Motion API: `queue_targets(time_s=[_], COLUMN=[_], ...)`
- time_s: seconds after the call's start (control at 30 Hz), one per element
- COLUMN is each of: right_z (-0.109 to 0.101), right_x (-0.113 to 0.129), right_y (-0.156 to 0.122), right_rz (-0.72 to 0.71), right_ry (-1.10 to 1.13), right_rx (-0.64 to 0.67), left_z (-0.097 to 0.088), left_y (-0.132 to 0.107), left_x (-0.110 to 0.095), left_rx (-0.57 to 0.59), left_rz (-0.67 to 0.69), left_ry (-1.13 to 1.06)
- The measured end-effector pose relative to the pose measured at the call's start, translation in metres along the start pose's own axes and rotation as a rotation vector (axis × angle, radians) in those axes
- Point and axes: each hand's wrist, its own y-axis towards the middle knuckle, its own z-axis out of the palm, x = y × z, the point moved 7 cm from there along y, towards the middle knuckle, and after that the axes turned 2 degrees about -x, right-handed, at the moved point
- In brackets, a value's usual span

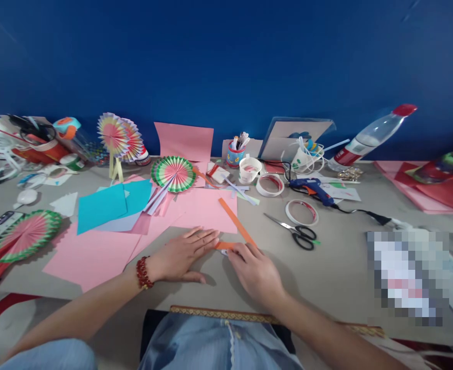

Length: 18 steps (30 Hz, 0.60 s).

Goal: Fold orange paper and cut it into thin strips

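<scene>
My left hand (185,254) lies flat on the table, fingers together and stretched out, its fingertips on the end of an orange paper strip (225,245). My right hand (255,270) is closed over the other end of this short length, thumb and fingers pinched. A small white piece (223,252) shows beside the right thumb; its kind I cannot make out. From behind the right fingers a longer orange strip (236,220) runs up and left; whether the two lengths join is hidden. Pink paper sheets (95,257) lie left of my left hand.
Scissors (293,231) lie right of my hands, near tape rolls (302,212) and a blue glue gun (311,189). Folded paper fans (174,174) and blue sheets (103,207) are at the left. A bottle (370,139) leans against the wall; a pen cup (236,154) stands behind.
</scene>
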Motion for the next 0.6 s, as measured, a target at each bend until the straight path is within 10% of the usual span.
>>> queue_targets(time_s=[0.6], right_z=[0.0031], right_x=[0.0070], right_y=[0.0084], right_rz=[-0.007], right_ry=[-0.006], right_rx=[0.004], left_z=[-0.0024], left_y=[-0.0045], left_x=[0.0032], left_rx=[-0.019], left_rz=[-0.011], left_ry=[-0.011])
